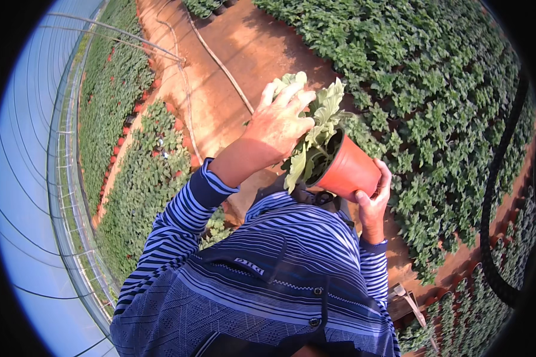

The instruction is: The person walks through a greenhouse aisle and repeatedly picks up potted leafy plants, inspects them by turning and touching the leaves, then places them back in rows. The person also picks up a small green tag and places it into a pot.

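A red plastic plant pot (350,167) is tipped on its side in front of my waist, its dark mouth facing up and left. My right hand (375,201) grips the pot near its base, with the thumb on the near side. From the mouth grows a plant with pale green, lobed leaves (326,107), leaning toward my left hand (281,118). That hand curls over the foliage with its fingers slightly apart, and some leaves show beyond the fingertips. The palm side and the inside of the pot are mostly hidden.
Dense rows of potted green plants (411,120) fill the right side, with more beds (147,192) on the left. A hose (219,62) runs along the brown soil path (250,40). Clear plastic sheeting (27,156) walls the far left. A wooden object (406,299) lies low at the right.
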{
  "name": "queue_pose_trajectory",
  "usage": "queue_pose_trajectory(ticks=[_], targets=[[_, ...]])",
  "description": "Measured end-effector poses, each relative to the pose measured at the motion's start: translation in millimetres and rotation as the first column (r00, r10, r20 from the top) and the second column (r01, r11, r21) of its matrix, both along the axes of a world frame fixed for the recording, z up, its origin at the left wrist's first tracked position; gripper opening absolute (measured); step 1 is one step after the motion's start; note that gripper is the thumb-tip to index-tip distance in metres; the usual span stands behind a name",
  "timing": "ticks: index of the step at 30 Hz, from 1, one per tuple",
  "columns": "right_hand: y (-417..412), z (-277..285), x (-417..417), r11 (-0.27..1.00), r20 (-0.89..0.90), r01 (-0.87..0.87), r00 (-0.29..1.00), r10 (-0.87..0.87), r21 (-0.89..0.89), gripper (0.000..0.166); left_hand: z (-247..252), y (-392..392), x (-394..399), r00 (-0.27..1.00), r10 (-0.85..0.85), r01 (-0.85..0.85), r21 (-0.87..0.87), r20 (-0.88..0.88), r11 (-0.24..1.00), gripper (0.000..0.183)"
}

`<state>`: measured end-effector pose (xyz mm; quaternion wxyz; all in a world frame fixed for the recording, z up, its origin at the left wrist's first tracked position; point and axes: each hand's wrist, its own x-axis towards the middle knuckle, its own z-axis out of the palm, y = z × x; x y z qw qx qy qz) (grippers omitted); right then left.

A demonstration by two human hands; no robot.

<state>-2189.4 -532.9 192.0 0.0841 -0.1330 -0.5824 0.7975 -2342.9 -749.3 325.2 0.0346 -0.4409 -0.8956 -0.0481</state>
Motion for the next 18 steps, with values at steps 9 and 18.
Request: queue_pose_trajectory(ticks=[9, 18], targets=[[-9.8, 3.1, 3.2, 0.996, 0.025, -0.029, 0.999, 0.031, -0.089, 0.087, -37.6, -14.8, -7.3, 0.985, 0.024, -0.005, -0.108, 0.172, 0.994, 0.024], [-17.8, 0.0, 4.5, 0.998, 0.050, -0.054, 0.997, 0.056, -0.033, 0.085, -42.0, -9.7, 2.9, 0.984, 0.055, -0.042, -0.084, 0.170, 0.996, 0.023]])
